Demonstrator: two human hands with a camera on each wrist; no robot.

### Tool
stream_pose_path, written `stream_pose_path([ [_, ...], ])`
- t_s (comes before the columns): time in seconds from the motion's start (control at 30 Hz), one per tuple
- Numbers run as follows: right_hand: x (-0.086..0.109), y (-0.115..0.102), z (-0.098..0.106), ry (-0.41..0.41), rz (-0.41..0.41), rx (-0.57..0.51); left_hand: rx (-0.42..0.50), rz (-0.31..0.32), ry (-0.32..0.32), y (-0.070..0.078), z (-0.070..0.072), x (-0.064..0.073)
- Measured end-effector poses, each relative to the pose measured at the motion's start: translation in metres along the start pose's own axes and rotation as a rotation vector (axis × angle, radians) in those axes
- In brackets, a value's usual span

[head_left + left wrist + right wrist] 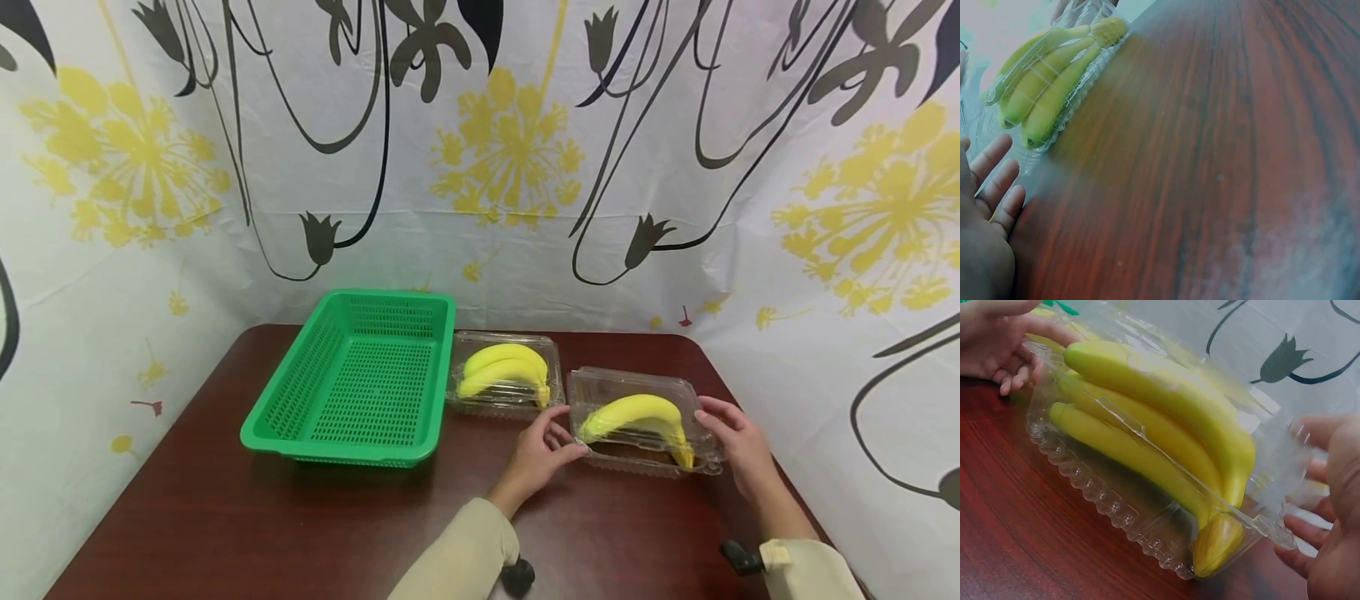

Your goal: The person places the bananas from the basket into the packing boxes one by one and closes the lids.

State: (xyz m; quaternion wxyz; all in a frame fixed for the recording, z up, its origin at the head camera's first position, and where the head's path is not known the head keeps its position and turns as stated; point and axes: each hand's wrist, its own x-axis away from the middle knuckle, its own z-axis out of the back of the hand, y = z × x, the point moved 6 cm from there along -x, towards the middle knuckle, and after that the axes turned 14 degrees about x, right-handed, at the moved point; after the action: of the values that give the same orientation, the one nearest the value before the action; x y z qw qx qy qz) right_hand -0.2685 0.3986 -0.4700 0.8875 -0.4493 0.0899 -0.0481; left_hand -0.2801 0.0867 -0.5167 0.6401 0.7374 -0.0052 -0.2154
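Note:
A clear plastic clamshell box with a bunch of yellow bananas inside sits at the right of the table. My left hand is at its left end, with index finger and thumb by the corners. In the left wrist view that hand's other fingers are loosely extended. At the opposite end, my right hand has its fingertips at the lid's edge. Its fingers look fairly straight in the right wrist view, and blur hides the exact contact.
A second clear clamshell box of bananas stands behind and left of my left hand. Beside it lies a green slotted plastic basket. The dark red table meets a patterned cloth at the back and sides.

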Motion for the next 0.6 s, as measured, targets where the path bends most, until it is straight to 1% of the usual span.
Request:
stream_pose_path([
  [0.07,0.001,-0.001,-0.002,-0.01,0.004,0.084,0.021,-0.002,-0.001,0.004,0.0,0.001],
  [0.17,0.003,-0.005,-0.004,-0.022,0.006,0.135,0.065,0.002,-0.009,0.022,-0.001,0.004],
  [0.27,0.006,-0.009,-0.006,-0.021,0.02,0.174,0.105,0.028,-0.002,0.019,-0.002,0.002],
  [0.3,0.007,-0.01,-0.007,-0.021,0.028,0.185,0.114,0.037,0.008,0.016,-0.002,0.001],
  [0.4,0.008,-0.011,-0.007,-0.018,0.04,0.21,0.158,0.081,0.059,-0.003,-0.003,-0.007],
  [0.5,0.009,-0.012,-0.008,-0.006,0.04,0.24,0.21,0.123,0.099,-0.003,-0.006,-0.01],
  [0.6,0.008,-0.013,-0.008,0.008,0.038,0.261,0.239,0.155,0.116,-0.003,-0.008,-0.011],
])
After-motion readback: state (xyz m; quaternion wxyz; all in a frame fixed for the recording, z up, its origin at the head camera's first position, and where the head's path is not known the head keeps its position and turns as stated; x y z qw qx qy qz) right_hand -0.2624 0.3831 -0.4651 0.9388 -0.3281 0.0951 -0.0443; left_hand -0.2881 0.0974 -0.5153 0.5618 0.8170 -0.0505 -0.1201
